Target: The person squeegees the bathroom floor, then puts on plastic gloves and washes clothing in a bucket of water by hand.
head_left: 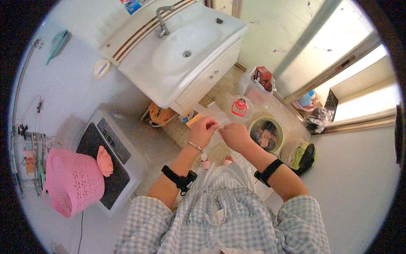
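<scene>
Both my hands are together in front of me, over the floor below the sink cabinet. My left hand is closed in a pinch, with its thumb and fingertips toward the other hand. Close beside it, my right hand is closed too, knuckles up. Between and around the fingertips is a thin, whitish, see-through sheet. It looks like plastic film, though whether it is a bag I cannot tell. Its lower part is hard to make out against the floor.
Ahead stands a white sink with a cabinet. At left a pink basket and a pink cloth-like item sit on a washing machine. A red-handled container, a tub of clothes and a clear bin stand on the floor.
</scene>
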The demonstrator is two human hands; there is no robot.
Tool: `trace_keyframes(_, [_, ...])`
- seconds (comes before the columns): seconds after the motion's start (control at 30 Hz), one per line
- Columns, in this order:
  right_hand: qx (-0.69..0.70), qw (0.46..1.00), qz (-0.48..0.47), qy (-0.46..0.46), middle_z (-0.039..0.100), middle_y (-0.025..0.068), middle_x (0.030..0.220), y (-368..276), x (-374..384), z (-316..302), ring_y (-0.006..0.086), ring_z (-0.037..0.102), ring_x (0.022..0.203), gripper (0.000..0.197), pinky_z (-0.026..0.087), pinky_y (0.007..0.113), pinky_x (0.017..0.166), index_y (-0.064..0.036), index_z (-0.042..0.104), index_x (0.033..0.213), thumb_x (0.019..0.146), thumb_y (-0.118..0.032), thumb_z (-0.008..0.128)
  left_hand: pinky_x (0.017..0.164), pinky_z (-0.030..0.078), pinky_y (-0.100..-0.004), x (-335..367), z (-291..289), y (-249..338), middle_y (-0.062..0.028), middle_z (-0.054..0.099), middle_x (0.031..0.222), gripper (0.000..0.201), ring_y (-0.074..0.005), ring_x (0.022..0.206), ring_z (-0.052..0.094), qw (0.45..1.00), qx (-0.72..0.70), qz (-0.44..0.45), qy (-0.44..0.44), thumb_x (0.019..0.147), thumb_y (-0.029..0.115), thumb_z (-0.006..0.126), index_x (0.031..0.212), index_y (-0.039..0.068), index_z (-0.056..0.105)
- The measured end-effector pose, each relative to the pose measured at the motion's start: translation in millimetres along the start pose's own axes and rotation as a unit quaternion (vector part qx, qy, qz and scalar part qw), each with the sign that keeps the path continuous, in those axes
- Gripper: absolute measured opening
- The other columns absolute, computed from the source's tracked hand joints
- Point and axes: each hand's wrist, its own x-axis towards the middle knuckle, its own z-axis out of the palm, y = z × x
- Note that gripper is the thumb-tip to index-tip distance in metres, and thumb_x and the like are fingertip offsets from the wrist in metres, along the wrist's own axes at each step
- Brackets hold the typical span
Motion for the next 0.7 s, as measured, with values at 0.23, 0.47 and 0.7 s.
trace_keyframes(0.23, [-0.056, 0.973, -0.174, 0.139, 0.056, 0.0093, 0.076, -30.0, -5.7, 18.7, 0.0238, 0.054, 0.080, 0.015, 0.043, 0.033, 0.070, -0.0029, 0.059, 0.068, 0.066, -0.014, 0.050, 0.063, 0.043, -0.0300, 18.1, -6.6, 5.5, -0.0110, 0.056, 0.075, 0.011, -0.0252, 0.070, 0.054, 0.986, 0.077, 0.109, -0.099, 0.069, 0.011, 0.058, 0.077, 0.003, 0.057])
trace_keyframes(0.47, [0.225, 0.958, 0.166, 0.067, 0.057, 0.0134, 0.079, -29.4, 2.4, 55.6, 0.0308, 0.054, 0.075, 0.014, 0.044, 0.039, 0.066, -0.0002, 0.056, 0.074, 0.073, -0.011, 0.047, 0.066, 0.041, -0.0353, 28.1, -11.8, 6.6, -0.0104, 0.053, 0.078, 0.009, -0.0278, 0.073, 0.050, 0.957, 0.120, 0.219, -0.151, 0.069, 0.012, 0.056, 0.073, 0.004, 0.056])
trace_keyframes(0.7, [0.617, 0.638, 0.424, 0.181, 0.051, 0.0052, 0.063, -6.5, 8.9, 52.8, 0.0160, 0.049, 0.056, 0.035, 0.038, 0.033, 0.052, -0.0044, 0.050, 0.092, 0.081, -0.037, 0.048, 0.063, 0.040, -0.0355, 9.3, -9.5, 1.4, -0.0091, 0.050, 0.068, 0.013, -0.0259, 0.071, 0.050, 0.943, 0.055, 0.323, 0.055, 0.068, 0.013, 0.059, 0.073, 0.005, 0.051])
